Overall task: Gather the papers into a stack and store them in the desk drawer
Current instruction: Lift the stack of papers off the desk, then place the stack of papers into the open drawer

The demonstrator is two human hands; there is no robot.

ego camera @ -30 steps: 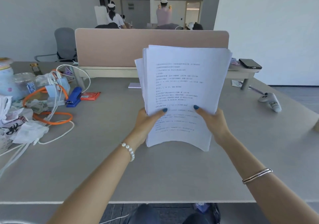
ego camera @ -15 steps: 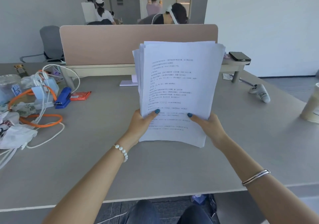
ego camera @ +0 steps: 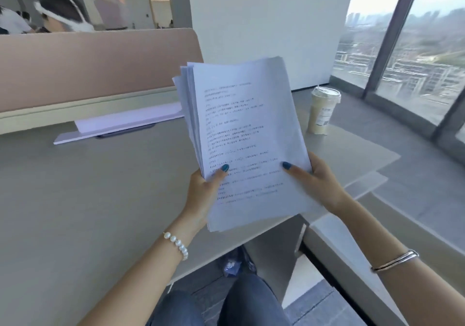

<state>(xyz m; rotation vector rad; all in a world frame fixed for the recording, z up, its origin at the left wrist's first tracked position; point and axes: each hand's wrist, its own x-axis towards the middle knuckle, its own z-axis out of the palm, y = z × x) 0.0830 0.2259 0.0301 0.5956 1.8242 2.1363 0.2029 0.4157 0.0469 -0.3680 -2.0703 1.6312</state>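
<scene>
A thick stack of printed white papers stands upright in the air above the right end of the grey desk. My left hand grips its lower left edge, thumb on the front sheet. My right hand grips its lower right edge the same way. The sheets' left edges are fanned slightly. Another flat white sheet lies on the desk by the divider. Below the desk's right corner a pale cabinet unit shows a dark gap; I cannot tell whether it is a drawer.
A lidded drink cup stands on the desk's right end, just behind the papers. A beige divider panel closes off the desk's far side, with people beyond it. Windows are at the right. My knees are under the desk edge.
My view has swung to the right; the cables and clutter on the left have left the frame and the cup, window and cabinet have come in. The papers stay held in both hands.
</scene>
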